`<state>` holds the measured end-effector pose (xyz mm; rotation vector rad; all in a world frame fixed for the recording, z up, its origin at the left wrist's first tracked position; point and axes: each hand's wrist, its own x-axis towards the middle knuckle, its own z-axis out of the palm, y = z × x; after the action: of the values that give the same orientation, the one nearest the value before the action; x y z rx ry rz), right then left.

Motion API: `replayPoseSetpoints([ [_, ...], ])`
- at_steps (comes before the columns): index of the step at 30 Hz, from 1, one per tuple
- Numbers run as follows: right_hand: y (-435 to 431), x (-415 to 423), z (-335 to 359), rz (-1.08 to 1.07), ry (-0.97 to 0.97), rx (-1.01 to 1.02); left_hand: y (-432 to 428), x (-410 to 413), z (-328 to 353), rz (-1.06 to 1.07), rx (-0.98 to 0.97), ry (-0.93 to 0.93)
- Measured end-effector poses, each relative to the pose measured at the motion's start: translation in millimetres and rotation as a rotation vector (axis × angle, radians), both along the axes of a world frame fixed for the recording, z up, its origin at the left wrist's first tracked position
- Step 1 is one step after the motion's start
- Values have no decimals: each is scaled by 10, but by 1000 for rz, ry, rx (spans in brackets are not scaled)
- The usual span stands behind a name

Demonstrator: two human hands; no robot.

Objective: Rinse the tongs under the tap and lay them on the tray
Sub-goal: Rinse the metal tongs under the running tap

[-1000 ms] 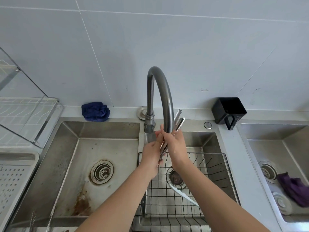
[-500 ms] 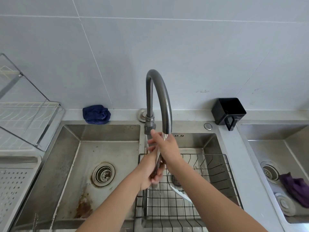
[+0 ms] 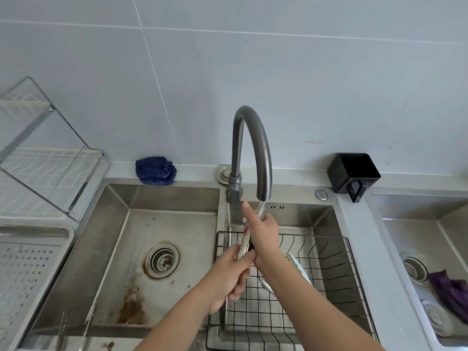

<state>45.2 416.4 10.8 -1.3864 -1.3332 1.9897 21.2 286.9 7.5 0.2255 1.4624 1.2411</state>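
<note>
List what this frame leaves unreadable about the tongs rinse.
Head view: tongs, mostly covered by the left hand and right hand gripping them; running water blurs the top end.
Head view: white dish in the wire basket, largely behind the right forearm.
Head view: tray, cut by the left edge.

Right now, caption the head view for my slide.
Left hand and right hand hold tongs under the running tap.
</note>
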Motion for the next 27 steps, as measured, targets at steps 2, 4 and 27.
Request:
replayPoseSetpoints([
  [2,27,-7,31,45,43,56,43,20,-28,81,40,38],
  [4,57,-9,47,62,222,-53,72,-11,-27,143,48,64],
  [27,-51,-147,248,40,343,-154,-79,-116,-128,191,-118,697],
])
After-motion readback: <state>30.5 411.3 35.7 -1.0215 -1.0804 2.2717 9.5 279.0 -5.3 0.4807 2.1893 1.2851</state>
